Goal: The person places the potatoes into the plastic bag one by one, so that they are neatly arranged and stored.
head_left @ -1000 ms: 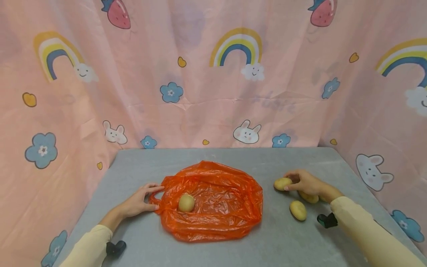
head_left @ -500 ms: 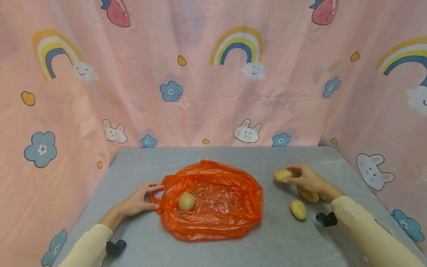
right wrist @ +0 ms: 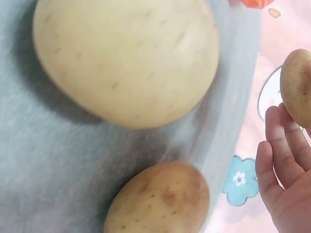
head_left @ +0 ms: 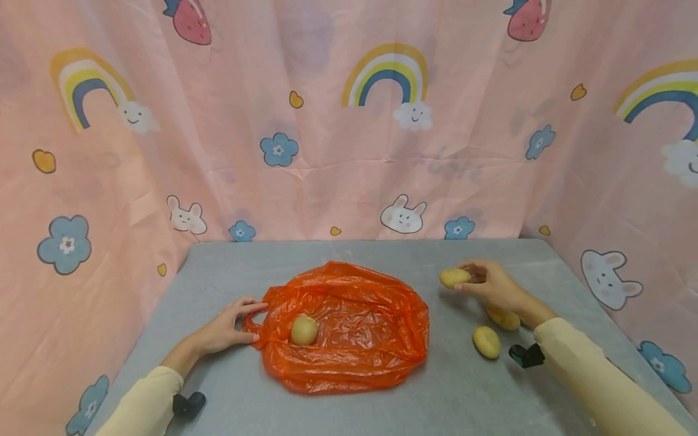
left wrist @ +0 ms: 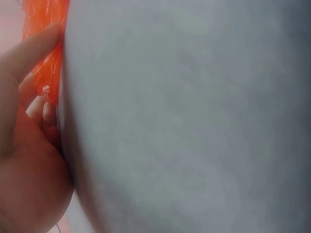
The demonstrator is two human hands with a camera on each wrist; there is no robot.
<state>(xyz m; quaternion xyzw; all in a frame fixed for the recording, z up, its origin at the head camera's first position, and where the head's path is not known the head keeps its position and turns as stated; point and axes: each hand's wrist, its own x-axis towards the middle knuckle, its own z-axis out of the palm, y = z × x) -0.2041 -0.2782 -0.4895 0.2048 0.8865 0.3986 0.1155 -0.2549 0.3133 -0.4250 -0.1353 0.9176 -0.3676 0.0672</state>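
An orange-red plastic bag (head_left: 349, 369) lies spread on the grey table, its mouth facing up. Inside, toward its left end, sits one round potato (head_left: 304, 330). My left hand (head_left: 226, 327) rests at the bag's left handle, thumb and fingers spread apart and touching the plastic; the left wrist view shows fingertips against the bag (left wrist: 46, 73). Raised off the table right of the bag, my right hand (head_left: 493, 287) pinches an oval potato (head_left: 454, 278) between thumb and fingers. The right wrist view catches this held potato (right wrist: 297, 87) at its right edge.
Below my right hand lie a loose potato (head_left: 486, 343) and another potato (head_left: 503, 317), with one more partly hidden behind the wrist. A pink patterned curtain (head_left: 327, 181) surrounds the table's back and sides.
My right hand has lifted the potato from the table and carried it slightly away from me and to the left. My left hand and the bag stay in place.
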